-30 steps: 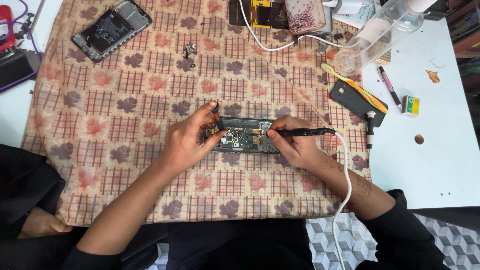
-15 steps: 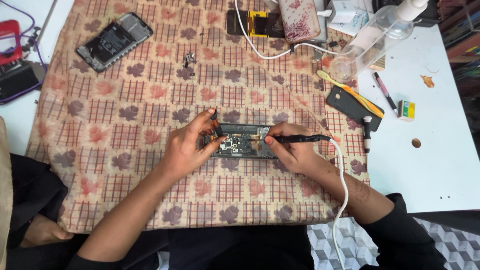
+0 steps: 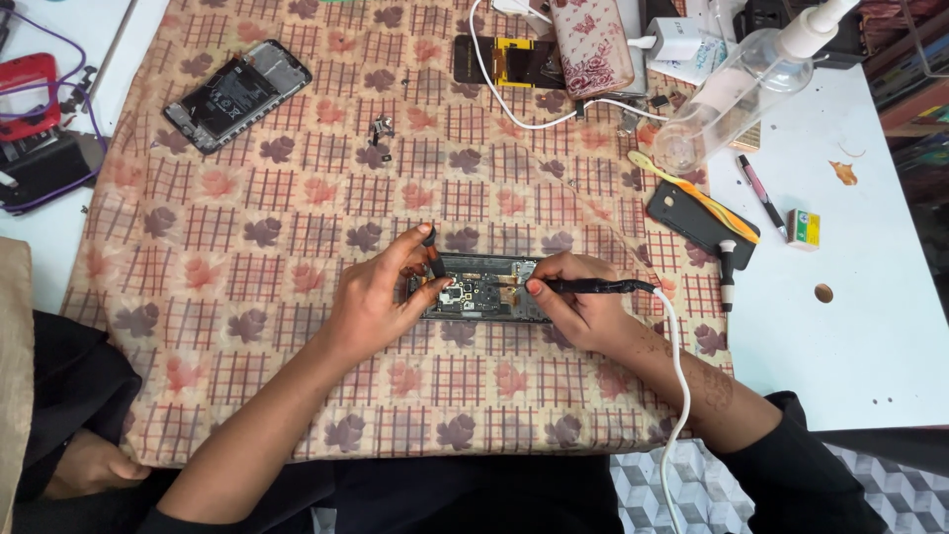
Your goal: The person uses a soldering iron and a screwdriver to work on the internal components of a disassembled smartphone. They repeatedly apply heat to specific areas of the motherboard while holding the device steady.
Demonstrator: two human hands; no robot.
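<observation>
Head view, single frame. Opened phone [image 3: 481,293] lies flat on the patterned cloth [image 3: 297,297], back cover off, internals showing, directly between my two hands.

Left hand [image 3: 374,302]: closed on the phone's near end, thumb pressed onto the board, fingers curled over the far edge. A short dark tool [image 3: 432,252] is pinched between the fingers, tip pointing down at the phone's top corner.

Right hand [image 3: 578,309]: gripping a black pen-like tool [image 3: 598,287], held nearly level, its tip at the phone's right end. A white cable [image 3: 680,396] runs from the back of this tool, along the right forearm and off the bottom edge.

Beyond the right hand, well apart: a black phone cover [image 3: 697,220] with a yellow-orange toothbrush [image 3: 692,193] lying across it, a small screwdriver [image 3: 727,272] just beside it, a clear bottle [image 3: 736,94] with a white pump top lying tilted, a pen [image 3: 761,193] and a small green-yellow box [image 3: 804,228] on the white table [image 3: 860,326].

Beyond both hands, far edge of the cloth: a phone in a floral case [image 3: 591,44] and a flat screen part [image 3: 504,61] with a white charger lead [image 3: 514,109] looping past them.

Beyond the left hand, well apart: a second stripped phone [image 3: 237,94] lying at an angle, and a few small metal parts [image 3: 380,130] loose on the cloth. Past the cloth's left edge, a red device [image 3: 30,94] with purple wires; detail there I cannot tell.
</observation>
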